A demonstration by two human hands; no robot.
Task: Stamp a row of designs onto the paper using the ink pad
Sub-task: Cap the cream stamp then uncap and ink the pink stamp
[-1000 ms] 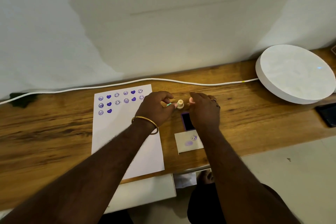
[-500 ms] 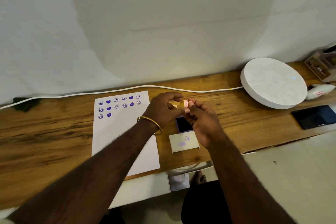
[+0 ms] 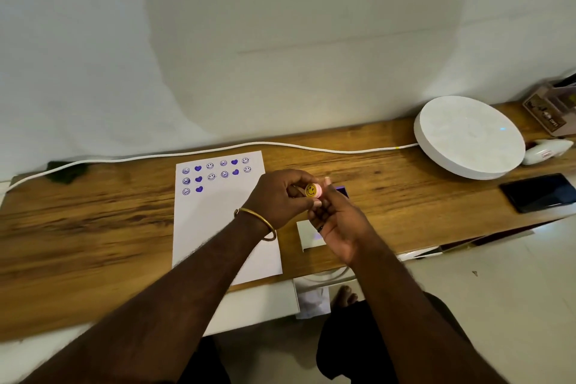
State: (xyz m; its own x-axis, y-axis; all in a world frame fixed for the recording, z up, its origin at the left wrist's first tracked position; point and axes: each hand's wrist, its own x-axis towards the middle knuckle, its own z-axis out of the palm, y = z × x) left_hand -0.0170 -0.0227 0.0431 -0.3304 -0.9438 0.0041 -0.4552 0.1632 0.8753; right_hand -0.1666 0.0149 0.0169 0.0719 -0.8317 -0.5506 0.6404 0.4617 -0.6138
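A white paper (image 3: 212, 227) lies on the wooden table (image 3: 93, 227), with purple smiley and heart prints in rows along its far edge. Just right of the paper, both hands meet above the table. Between them is a small pink stamp (image 3: 311, 190), its yellow smiley top facing me. My left hand (image 3: 277, 196) pinches it from the left and my right hand (image 3: 339, 224) from the right. Only a purple corner of the ink pad (image 3: 342, 189) shows behind my right hand. A white card (image 3: 307, 235) with a purple smudge lies under my right hand.
A white round disc (image 3: 470, 137) sits at the back right, with a white cable (image 3: 280, 145) running from it along the wall. A black phone (image 3: 539, 192), a small white object (image 3: 548, 150) and a brown box (image 3: 551, 109) are at the far right.
The hands have lifted off the table and drawn together around the stamp, which has turned its smiley top toward me. The camera has swung right, showing more of the right end of the table.
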